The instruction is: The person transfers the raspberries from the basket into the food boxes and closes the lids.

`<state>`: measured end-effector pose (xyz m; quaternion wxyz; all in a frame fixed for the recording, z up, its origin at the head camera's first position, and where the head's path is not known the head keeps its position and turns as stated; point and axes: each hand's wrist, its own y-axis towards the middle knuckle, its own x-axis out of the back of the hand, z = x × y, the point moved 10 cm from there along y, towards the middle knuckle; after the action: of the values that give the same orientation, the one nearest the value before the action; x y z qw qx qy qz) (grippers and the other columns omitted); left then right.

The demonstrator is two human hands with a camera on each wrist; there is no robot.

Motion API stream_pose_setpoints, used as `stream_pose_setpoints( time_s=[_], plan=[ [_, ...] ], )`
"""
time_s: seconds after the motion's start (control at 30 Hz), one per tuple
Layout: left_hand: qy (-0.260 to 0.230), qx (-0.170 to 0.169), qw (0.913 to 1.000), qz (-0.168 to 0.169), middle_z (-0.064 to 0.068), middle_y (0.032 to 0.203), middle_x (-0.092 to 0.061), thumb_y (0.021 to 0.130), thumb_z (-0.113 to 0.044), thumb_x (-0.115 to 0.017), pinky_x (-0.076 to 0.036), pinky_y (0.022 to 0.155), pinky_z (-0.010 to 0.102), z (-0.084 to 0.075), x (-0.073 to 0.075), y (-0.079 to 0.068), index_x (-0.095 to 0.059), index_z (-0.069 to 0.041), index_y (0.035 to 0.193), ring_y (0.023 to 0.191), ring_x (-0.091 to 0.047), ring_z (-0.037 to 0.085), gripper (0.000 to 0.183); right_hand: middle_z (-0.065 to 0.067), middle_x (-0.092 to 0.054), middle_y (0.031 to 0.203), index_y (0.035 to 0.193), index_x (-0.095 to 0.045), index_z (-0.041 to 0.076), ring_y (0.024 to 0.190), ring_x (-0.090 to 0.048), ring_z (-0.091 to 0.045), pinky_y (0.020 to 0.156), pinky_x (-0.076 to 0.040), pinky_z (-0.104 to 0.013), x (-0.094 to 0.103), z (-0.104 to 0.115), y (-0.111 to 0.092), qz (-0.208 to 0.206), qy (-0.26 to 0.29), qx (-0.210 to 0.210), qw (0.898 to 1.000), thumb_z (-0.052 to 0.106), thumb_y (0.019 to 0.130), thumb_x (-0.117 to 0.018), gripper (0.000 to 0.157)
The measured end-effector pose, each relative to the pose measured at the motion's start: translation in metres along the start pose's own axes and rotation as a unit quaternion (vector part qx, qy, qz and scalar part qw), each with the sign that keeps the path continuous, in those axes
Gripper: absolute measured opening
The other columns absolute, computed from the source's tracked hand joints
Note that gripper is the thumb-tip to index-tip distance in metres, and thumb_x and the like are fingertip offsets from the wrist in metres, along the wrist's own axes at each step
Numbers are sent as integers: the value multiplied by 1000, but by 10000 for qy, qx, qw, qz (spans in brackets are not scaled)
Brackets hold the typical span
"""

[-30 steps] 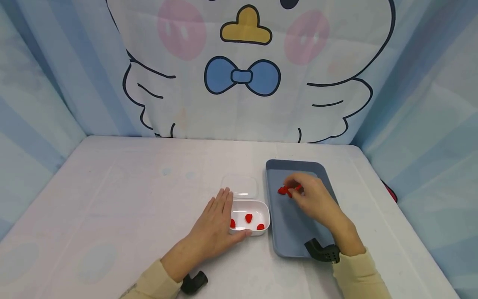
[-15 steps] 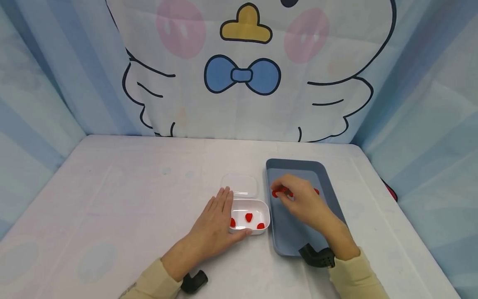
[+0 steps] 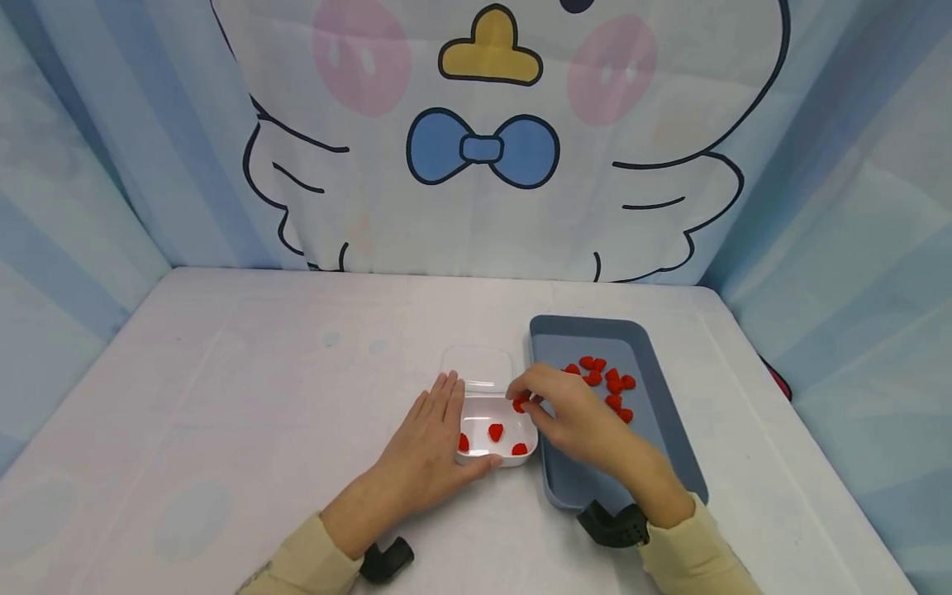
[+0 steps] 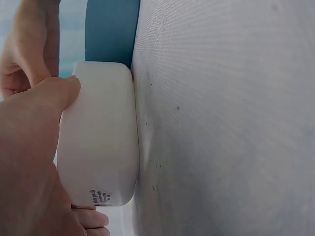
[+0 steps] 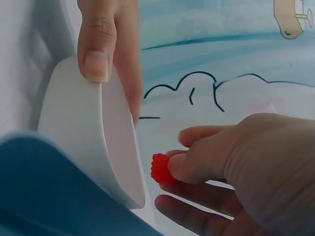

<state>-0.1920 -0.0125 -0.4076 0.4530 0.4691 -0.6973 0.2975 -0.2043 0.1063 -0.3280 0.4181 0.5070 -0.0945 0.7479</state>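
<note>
In the head view my right hand (image 3: 568, 413) is over the right end of a small white plastic box (image 3: 500, 456). Its thumb and fingers pinch a red toy raspberry (image 5: 160, 168), whose bumpy surface shows in the right wrist view. My left hand (image 3: 426, 446) lies along the box's left side with straight fingers, its thumb resting on the near rim. Inside the box lie a red raspberry (image 3: 496, 431) in the middle, another (image 3: 519, 449) at the near right, and one (image 3: 464, 443) partly covered by the left hand.
A blue-grey tray (image 3: 595, 479) stands against the box's right side, with several red raspberries (image 3: 613, 386) in its far half. Behind the box lies a clear lid (image 3: 478, 368). A patterned curtain (image 3: 476, 223) rises at the table's back edge.
My right hand has picked up a raspberry from the tray and carried it left to the box, uncovering the raspberries left in the tray. The left hand stays in place.
</note>
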Motion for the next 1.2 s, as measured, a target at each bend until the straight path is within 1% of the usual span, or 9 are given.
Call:
stream_pose_setpoints(
  time_s=[0.17,0.37,0.6,0.77,0.83,0.9,1.03,1.2],
  plan=[
    [21,-3,10000,-2,16,164,-23,85,-66,-62,-23,123,52,-1,1,0,-22,0,155,153,-18,33,105,-3,-69,101,105,-68,6,91,-63,-13,83,-59,-27,-10,4,0,238,-52,24,9997,-5,84,-72,24],
    [29,-55,10000,-16,17,164,-23,85,-67,-61,-23,123,52,-2,2,-1,-22,1,155,153,-19,33,105,-1,-68,100,105,-68,8,91,-61,-12,84,-59,-27,-21,5,-1,550,-156,-44,9984,-3,86,-71,22],
    [25,-63,10000,-52,17,164,-23,86,-68,-60,-23,123,52,-2,3,-1,-21,1,155,153,-19,33,105,-1,-68,99,103,-69,9,90,-61,-12,85,-59,-28,-25,7,-2,649,-358,-10,9973,-5,85,-71,23],
    [-6,-66,10000,-50,17,164,-23,86,-67,-60,-23,123,52,-2,3,-1,-21,1,155,153,-19,33,105,1,-67,101,105,-69,10,92,-61,-12,86,-59,-29,-31,5,-2,893,-552,-134,9944,-2,85,-73,25],
    [-18,-75,10000,-38,17,164,-23,86,-67,-61,-23,123,52,-2,3,-2,-21,1,155,153,-19,33,105,1,-67,101,106,-69,11,93,-61,-12,86,-59,-28,-32,5,-3,947,-552,-162,9938,-1,85,-73,25],
    [-20,-83,10000,-42,17,164,-23,86,-67,-60,-23,123,53,-2,2,-2,-21,1,155,153,-19,33,105,1,-67,101,106,-69,11,92,-60,-12,86,-59,-28,-30,6,-3,905,-459,-132,9947,-2,85,-73,25],
    [-10,-81,9999,-87,18,163,-24,86,-67,-60,-23,123,52,-2,3,-1,-21,1,155,153,-19,33,105,-2,-68,99,104,-69,9,92,-61,-14,85,-59,-29,-19,8,-2,636,-337,-15,9974,-2,86,-72,22],
    [55,-76,9999,-69,18,163,-24,85,-66,-62,-24,122,52,-2,3,0,-22,2,155,153,-20,34,105,0,-69,103,106,-69,9,97,-62,-15,86,-59,-31,-7,2,-3,436,-472,-146,9978,1,85,-74,23]
  ],
)
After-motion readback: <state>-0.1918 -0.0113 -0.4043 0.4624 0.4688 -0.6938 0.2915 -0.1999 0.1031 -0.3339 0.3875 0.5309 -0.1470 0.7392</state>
